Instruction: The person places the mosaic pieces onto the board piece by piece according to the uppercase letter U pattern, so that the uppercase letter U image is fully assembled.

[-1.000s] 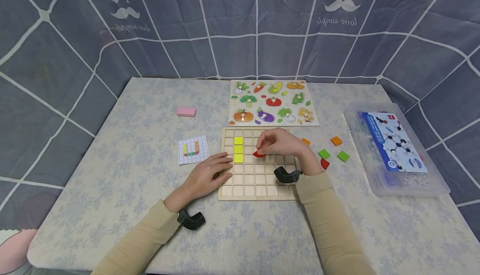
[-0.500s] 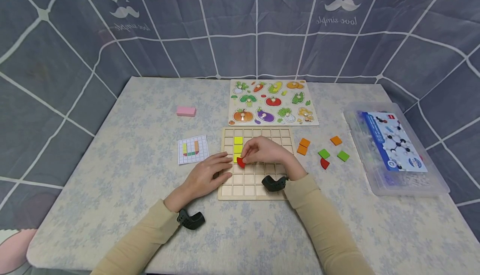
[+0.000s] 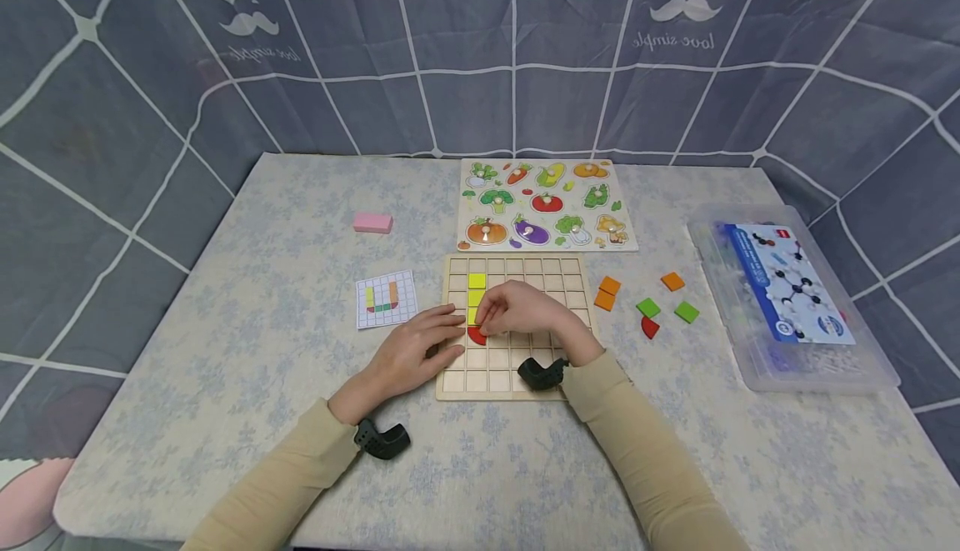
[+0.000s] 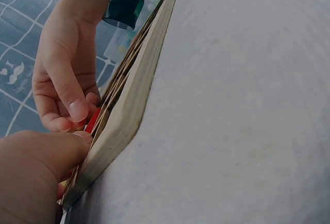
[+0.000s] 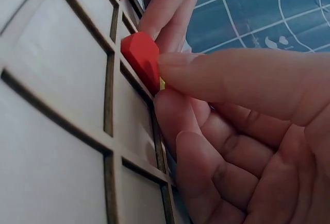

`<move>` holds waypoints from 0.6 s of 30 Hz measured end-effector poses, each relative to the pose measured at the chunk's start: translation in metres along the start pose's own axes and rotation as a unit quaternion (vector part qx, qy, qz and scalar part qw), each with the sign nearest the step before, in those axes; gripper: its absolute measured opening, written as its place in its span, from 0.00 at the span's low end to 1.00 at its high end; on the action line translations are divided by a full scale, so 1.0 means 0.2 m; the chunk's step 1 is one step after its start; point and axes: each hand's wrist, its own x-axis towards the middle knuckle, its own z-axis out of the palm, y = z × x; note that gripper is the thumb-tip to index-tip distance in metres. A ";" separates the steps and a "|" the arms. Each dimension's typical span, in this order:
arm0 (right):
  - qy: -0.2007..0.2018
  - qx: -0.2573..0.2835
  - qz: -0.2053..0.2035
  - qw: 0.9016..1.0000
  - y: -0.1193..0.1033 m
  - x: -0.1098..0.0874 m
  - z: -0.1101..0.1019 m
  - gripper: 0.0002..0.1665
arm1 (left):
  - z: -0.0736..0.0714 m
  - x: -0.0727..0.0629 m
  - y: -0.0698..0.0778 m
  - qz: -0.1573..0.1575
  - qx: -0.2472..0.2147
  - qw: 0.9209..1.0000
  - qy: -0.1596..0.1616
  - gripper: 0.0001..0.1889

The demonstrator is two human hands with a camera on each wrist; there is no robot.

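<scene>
The wooden grid board (image 3: 510,383) lies in the middle of the table, with yellow square tiles (image 3: 477,281) in a column at its upper left. Just below that column, my right hand (image 3: 527,309) pinches a red quarter-circle tile (image 3: 476,337) by one side. In the right wrist view the red tile (image 5: 140,56) sits tilted at a grid cell, thumb tip against it. My left hand (image 3: 411,353) rests with relaxed fingers on the board's left edge; its thumb (image 4: 69,147) is near the red tile in the left wrist view.
Left of the board is a pattern card (image 3: 386,300), with a pink block (image 3: 372,223) farther back. A vegetable puzzle (image 3: 517,215) lies behind the board. To the right are orange (image 3: 672,282), green (image 3: 686,313) and red (image 3: 649,328) tiles, then a clear plastic box (image 3: 825,368).
My right hand has carried the red tile left across the board and down to the cell under the yellow column. The left hand has stayed in place.
</scene>
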 end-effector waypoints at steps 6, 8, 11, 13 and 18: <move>0.000 0.000 0.000 1.000 0.01 0.00 0.01 0.04 | 0.00 0.00 0.00 -0.003 0.000 1.000 -0.002 0.16; -0.001 -0.002 0.002 1.000 0.00 0.00 0.01 0.04 | 0.00 0.00 0.00 -0.003 0.000 1.000 -0.003 0.16; -0.005 -0.004 0.005 1.000 0.00 0.00 0.00 0.05 | 0.00 0.00 0.00 -0.004 -0.001 1.000 -0.004 0.16; -0.012 -0.002 0.005 1.000 0.00 0.00 0.00 0.06 | 0.00 0.00 0.00 -0.006 -0.002 1.000 -0.005 0.16; -0.023 0.006 -0.003 1.000 0.00 -0.04 -0.05 0.09 | 0.00 0.00 0.00 -0.008 -0.003 1.000 -0.006 0.16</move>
